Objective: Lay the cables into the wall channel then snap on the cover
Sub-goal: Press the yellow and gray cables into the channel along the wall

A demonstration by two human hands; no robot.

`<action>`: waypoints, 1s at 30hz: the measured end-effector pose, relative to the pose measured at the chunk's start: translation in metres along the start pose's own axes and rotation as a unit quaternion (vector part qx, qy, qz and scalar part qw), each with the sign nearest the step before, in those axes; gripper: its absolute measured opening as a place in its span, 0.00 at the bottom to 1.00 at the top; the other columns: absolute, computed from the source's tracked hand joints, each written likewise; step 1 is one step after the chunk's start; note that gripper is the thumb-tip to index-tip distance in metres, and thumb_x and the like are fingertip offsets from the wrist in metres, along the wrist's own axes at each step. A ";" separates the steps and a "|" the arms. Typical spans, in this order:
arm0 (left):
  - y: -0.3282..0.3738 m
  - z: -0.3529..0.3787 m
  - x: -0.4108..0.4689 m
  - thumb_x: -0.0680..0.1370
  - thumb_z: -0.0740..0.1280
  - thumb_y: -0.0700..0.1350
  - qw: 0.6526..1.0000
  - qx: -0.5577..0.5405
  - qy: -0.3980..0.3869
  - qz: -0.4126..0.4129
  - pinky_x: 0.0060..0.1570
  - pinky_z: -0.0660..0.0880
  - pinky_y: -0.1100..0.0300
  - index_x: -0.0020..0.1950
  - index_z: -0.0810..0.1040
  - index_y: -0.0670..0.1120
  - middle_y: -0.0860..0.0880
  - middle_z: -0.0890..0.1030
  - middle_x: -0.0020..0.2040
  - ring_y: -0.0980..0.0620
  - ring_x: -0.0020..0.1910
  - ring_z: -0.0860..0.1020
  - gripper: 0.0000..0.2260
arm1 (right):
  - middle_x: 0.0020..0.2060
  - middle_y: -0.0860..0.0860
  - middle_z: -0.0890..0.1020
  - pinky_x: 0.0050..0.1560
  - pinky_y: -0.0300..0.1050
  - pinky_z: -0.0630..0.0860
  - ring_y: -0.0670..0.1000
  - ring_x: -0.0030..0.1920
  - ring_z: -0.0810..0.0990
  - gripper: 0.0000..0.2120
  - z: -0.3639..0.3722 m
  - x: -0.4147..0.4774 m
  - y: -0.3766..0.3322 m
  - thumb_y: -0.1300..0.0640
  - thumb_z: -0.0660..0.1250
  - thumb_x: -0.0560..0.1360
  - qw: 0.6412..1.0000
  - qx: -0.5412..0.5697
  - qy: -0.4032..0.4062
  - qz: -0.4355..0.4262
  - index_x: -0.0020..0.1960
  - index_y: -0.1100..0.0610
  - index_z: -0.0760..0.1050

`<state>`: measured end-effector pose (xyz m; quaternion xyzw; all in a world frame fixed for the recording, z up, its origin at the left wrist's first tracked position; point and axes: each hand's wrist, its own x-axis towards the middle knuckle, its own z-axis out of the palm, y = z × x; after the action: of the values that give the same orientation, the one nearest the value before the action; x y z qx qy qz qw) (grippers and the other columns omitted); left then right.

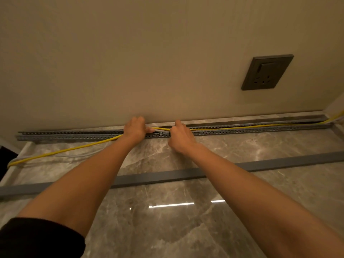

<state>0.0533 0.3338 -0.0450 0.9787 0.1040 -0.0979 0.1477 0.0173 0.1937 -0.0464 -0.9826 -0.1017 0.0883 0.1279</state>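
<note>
A long grey slotted channel (74,135) runs along the foot of the wall. A yellow cable (61,151) and a pale grey cable (74,155) lie beside each other. Right of my hands both sit inside the channel; left of them they trail out over the marble surface. My left hand (135,132) rests on the channel's middle, fingers curled over the cables. My right hand (179,136) pinches the yellow cable at the channel's top. The grey cover strip (167,175) lies flat on the surface nearer to me, passing under both forearms.
A dark wall socket (267,72) sits on the beige wall (130,62) at upper right. The glossy marble surface (167,220) spreads below, with a dark gap (5,161) at its left edge. The cables leave at the far right corner (337,116).
</note>
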 end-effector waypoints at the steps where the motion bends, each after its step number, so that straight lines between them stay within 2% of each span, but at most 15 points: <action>1: 0.001 0.000 0.000 0.76 0.67 0.51 1.000 0.008 0.002 0.006 0.54 0.73 0.48 0.55 0.76 0.33 0.33 0.78 0.58 0.36 0.58 0.76 0.21 | 0.63 0.61 0.70 0.60 0.53 0.72 0.62 0.62 0.73 0.14 -0.001 0.001 -0.001 0.62 0.61 0.77 1.000 0.003 -0.001 0.003 0.60 0.67 0.74; 6: 0.004 0.008 0.004 0.76 0.68 0.45 0.997 0.036 0.037 0.052 0.57 0.72 0.48 0.58 0.74 0.34 0.36 0.73 0.63 0.36 0.62 0.73 0.17 | 0.64 0.60 0.69 0.57 0.54 0.74 0.63 0.60 0.76 0.17 0.001 -0.003 -0.005 0.60 0.60 0.77 1.000 -0.016 0.004 -0.004 0.64 0.66 0.70; 9: 0.007 0.006 0.005 0.74 0.70 0.44 0.997 0.033 0.036 0.057 0.56 0.73 0.48 0.56 0.77 0.37 0.36 0.77 0.60 0.37 0.60 0.75 0.14 | 0.65 0.60 0.68 0.56 0.55 0.75 0.65 0.58 0.76 0.21 0.004 -0.004 -0.006 0.60 0.60 0.76 1.000 -0.012 0.011 -0.014 0.68 0.63 0.65; 12: 0.006 0.005 0.008 0.74 0.69 0.40 0.994 0.015 0.032 0.100 0.53 0.74 0.49 0.49 0.80 0.38 0.36 0.80 0.55 0.37 0.56 0.77 0.07 | 0.66 0.59 0.68 0.55 0.54 0.75 0.65 0.57 0.77 0.19 0.005 -0.005 -0.008 0.60 0.60 0.76 0.999 -0.028 0.010 -0.015 0.66 0.62 0.70; 16: -0.001 0.003 0.009 0.74 0.67 0.36 0.986 0.006 0.016 0.168 0.51 0.74 0.51 0.43 0.80 0.40 0.36 0.81 0.51 0.37 0.53 0.78 0.03 | 0.69 0.59 0.64 0.58 0.52 0.73 0.64 0.58 0.77 0.18 0.007 -0.002 -0.013 0.59 0.59 0.76 0.999 -0.039 -0.003 0.011 0.65 0.62 0.73; 18: -0.006 0.003 0.011 0.72 0.64 0.32 0.977 0.001 0.004 0.212 0.49 0.75 0.51 0.34 0.77 0.44 0.35 0.81 0.48 0.37 0.51 0.78 0.10 | 0.69 0.59 0.64 0.60 0.52 0.72 0.64 0.59 0.76 0.19 0.007 0.000 -0.017 0.60 0.59 0.76 0.999 -0.033 -0.005 0.031 0.66 0.61 0.73; 19: -0.009 0.004 0.012 0.71 0.63 0.30 0.973 0.000 -0.006 0.231 0.49 0.75 0.50 0.33 0.76 0.44 0.35 0.81 0.47 0.37 0.50 0.78 0.11 | 0.69 0.60 0.64 0.61 0.53 0.72 0.64 0.60 0.76 0.19 0.008 0.000 -0.019 0.60 0.59 0.76 0.999 -0.033 -0.007 0.042 0.66 0.61 0.72; 21: -0.018 0.003 0.013 0.71 0.62 0.29 0.965 0.009 -0.007 0.262 0.50 0.74 0.50 0.41 0.80 0.40 0.36 0.80 0.49 0.37 0.51 0.78 0.10 | 0.69 0.59 0.64 0.62 0.53 0.71 0.64 0.61 0.75 0.19 0.009 0.001 -0.024 0.60 0.59 0.76 0.997 -0.041 -0.010 0.062 0.66 0.60 0.72; 23: -0.031 0.002 0.010 0.74 0.62 0.31 0.959 0.034 -0.010 0.281 0.54 0.73 0.49 0.54 0.80 0.41 0.38 0.78 0.56 0.38 0.57 0.76 0.13 | 0.68 0.59 0.64 0.64 0.54 0.69 0.64 0.63 0.73 0.18 0.012 0.003 -0.030 0.59 0.60 0.76 0.995 -0.047 -0.016 0.082 0.65 0.61 0.72; 25: -0.049 -0.001 0.008 0.77 0.62 0.36 0.961 0.058 0.000 0.269 0.57 0.71 0.49 0.60 0.77 0.42 0.39 0.75 0.60 0.39 0.60 0.73 0.13 | 0.69 0.59 0.65 0.71 0.57 0.61 0.63 0.67 0.70 0.19 0.016 0.004 -0.037 0.58 0.60 0.76 0.992 -0.063 -0.023 0.108 0.65 0.60 0.72; 27: -0.069 -0.010 0.008 0.77 0.66 0.43 0.970 0.066 0.020 0.234 0.55 0.72 0.50 0.58 0.77 0.40 0.39 0.75 0.60 0.39 0.59 0.74 0.12 | 0.69 0.59 0.66 0.75 0.59 0.51 0.61 0.69 0.67 0.19 0.019 0.005 -0.045 0.57 0.59 0.76 0.986 -0.104 -0.013 0.129 0.65 0.60 0.72; 30: -0.098 -0.027 0.008 0.73 0.70 0.50 0.976 0.088 0.028 0.196 0.51 0.74 0.51 0.54 0.77 0.38 0.39 0.77 0.56 0.39 0.55 0.76 0.17 | 0.65 0.60 0.71 0.75 0.56 0.53 0.60 0.68 0.68 0.18 0.022 0.003 -0.067 0.57 0.58 0.77 0.979 -0.148 0.025 0.140 0.64 0.62 0.73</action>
<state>0.0427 0.4350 -0.0475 0.9915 -0.0952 -0.0485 0.0740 0.0043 0.2631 -0.0496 -0.9970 0.0286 0.0651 -0.0307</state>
